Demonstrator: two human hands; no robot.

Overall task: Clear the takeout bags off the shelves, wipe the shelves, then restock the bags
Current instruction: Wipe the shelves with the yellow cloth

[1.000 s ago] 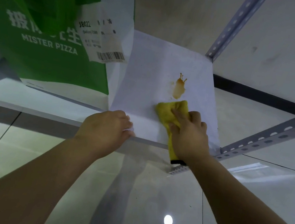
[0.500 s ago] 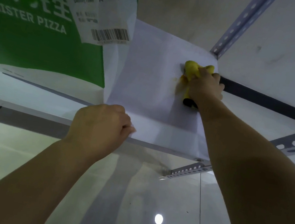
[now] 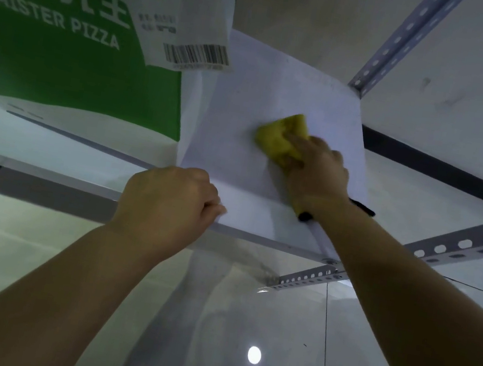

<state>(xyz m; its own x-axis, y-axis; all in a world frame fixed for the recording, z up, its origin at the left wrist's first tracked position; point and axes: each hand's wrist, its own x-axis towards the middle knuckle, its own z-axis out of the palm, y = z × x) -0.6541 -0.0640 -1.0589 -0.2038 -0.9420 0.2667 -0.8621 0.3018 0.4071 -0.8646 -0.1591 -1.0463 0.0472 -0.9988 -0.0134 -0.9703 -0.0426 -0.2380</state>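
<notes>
I am watching the right hand pressing a yellow cloth against the white shelf. Its fingers are bending over the bunched cloth and holding it, and the cloth's dark-edged tail is sticking out beneath the wrist. The left hand is gripping the shelf's front edge with its fingers curling tight over the lip. The green takeout bag is standing on the same shelf, left of the cloth and apart from it, with a white barcoded receipt hanging down its front, while a slotted metal upright is rising at the far right corner.
</notes>
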